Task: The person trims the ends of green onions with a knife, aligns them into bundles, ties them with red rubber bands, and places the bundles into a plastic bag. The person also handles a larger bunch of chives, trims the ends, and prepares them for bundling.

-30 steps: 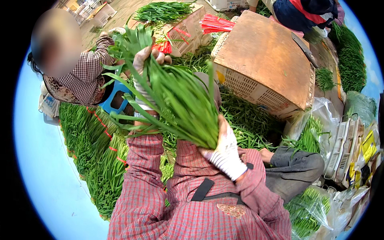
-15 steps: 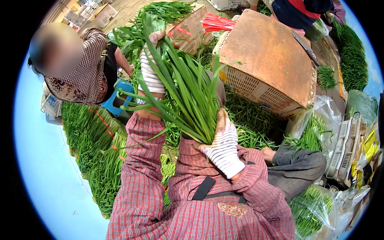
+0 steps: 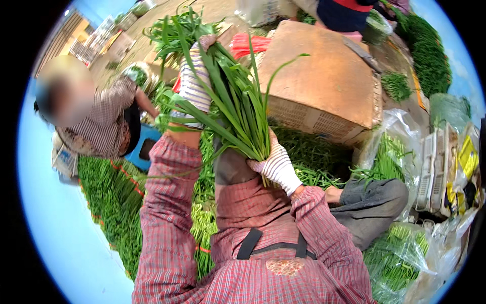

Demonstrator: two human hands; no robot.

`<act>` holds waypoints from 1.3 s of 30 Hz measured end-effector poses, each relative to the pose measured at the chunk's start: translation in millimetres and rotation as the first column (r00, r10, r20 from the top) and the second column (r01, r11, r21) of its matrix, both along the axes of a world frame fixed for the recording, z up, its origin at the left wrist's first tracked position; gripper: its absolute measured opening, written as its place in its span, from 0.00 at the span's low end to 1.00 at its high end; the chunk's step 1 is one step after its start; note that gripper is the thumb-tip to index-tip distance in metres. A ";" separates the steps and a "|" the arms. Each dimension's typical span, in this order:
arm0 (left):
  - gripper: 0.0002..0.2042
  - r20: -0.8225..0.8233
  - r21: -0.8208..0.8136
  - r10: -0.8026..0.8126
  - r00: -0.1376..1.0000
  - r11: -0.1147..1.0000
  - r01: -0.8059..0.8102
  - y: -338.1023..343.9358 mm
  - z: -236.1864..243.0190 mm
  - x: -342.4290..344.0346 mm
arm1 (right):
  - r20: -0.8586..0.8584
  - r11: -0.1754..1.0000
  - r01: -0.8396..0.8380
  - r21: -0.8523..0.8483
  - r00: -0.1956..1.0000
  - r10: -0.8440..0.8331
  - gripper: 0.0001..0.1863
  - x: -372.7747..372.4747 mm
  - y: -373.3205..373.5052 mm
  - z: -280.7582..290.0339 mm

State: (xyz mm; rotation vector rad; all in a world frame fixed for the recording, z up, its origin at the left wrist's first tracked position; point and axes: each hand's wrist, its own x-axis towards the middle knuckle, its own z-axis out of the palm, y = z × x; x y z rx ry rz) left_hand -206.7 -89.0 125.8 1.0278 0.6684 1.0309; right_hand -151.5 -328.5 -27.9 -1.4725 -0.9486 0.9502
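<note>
A bunch of garlic chives [image 3: 242, 109], long flat green leaves with paler stems, slants over my lap between my two gloved hands. My right hand [image 3: 278, 166], in a white striped glove, is closed round the stem ends. Higher up, my left hand [image 3: 194, 81] wears a similar soiled glove and grips the leafy part, its fingertips partly hidden by leaves. Several leaves stick out sideways, and one curls over toward the wooden board [image 3: 316, 71] on an upturned-looking crate. A knife [image 3: 363, 54] lies along the board's right edge.
Red ties [image 3: 249, 45] lie at the board's left corner. On the left, a co-worker [image 3: 101, 114] sits on a blue stool [image 3: 142, 147] beside rows of bundled greens [image 3: 109, 197]. Plastic-wrapped greens [image 3: 397, 258] and stacked crates [image 3: 433, 172] stand at the right. Loose leaves [image 3: 309, 147] cover the ground ahead.
The view has shifted, with the board now further left. My right hand sits slightly higher in the picture, still round the stems. The left hand keeps its grip on the leaves.
</note>
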 end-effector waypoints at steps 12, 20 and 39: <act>0.22 0.042 0.395 -0.389 0.920 0.853 0.342 -22.3 73.3 173.1 | -0.575 0.970 0.076 0.231 0.815 0.073 0.28 161.0 -40.2 57.1; 0.27 -0.390 -0.186 -0.294 0.872 0.953 0.238 -156.5 -218.4 101.8 | -0.930 0.978 0.206 0.025 0.364 -0.053 0.26 175.0 -77.3 -78.2; 0.38 -0.054 -0.177 -0.699 0.713 0.710 0.682 -213.0 -144.3 125.1 | -0.674 0.846 0.533 -0.015 0.620 -0.403 0.23 166.3 -76.7 -24.0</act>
